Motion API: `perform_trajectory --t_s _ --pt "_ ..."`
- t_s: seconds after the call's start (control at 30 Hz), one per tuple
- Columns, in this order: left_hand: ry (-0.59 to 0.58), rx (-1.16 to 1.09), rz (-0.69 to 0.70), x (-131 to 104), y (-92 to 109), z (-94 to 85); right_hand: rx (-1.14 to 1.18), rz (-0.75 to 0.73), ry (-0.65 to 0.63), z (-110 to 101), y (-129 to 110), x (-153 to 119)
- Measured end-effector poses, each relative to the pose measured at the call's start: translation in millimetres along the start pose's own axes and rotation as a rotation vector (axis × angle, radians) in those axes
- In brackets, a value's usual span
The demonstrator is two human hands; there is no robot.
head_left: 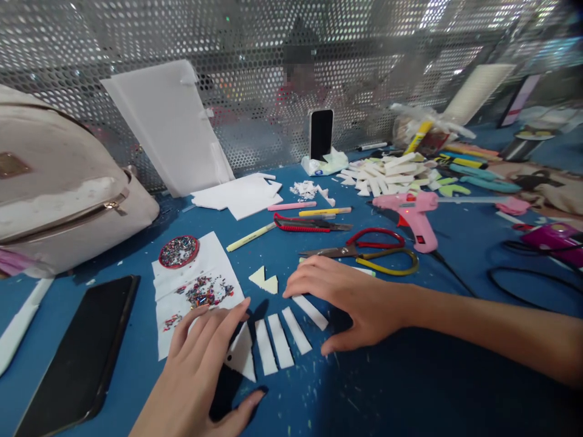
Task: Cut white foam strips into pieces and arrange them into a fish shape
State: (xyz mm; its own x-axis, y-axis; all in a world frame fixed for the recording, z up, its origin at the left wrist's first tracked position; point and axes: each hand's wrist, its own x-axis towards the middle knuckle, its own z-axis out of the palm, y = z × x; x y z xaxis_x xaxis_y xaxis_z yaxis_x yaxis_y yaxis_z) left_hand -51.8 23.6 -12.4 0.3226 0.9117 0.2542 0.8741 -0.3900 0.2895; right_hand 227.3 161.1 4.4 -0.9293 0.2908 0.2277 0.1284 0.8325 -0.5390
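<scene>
My left hand [198, 355] rests over a white triangular foam piece [243, 355] with a black dot, its fingers stretched and the thumb apart. Part of the triangle is hidden beneath the fingers. Several white foam strips fan out between my hands, among them a middle strip [281, 341]. With fingers spread, my right hand [341, 294] hovers over or touches the rightmost strip [310, 312]; contact is hard to judge. A pale yellow notched piece [265, 280] lies above the strips. Just beyond my right hand are scissors [339, 250] with red and yellow handles.
Beads lie on white paper [164, 340] near a red-rimmed dish [179, 252]. A dark phone [79, 358] and backpack [68, 194] occupy the left. A red cutter [303, 224], pink glue gun [416, 215] and foam scrap pile [392, 173] lie farther back, before a perforated metal panel [255, 73].
</scene>
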Motion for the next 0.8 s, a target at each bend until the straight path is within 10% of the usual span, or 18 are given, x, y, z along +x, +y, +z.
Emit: perform_trajectory --t_s 0.8 --pt "0.006 -0.051 -0.005 4.4 -0.9 -0.4 -0.056 0.033 0.036 10.5 4.4 4.9"
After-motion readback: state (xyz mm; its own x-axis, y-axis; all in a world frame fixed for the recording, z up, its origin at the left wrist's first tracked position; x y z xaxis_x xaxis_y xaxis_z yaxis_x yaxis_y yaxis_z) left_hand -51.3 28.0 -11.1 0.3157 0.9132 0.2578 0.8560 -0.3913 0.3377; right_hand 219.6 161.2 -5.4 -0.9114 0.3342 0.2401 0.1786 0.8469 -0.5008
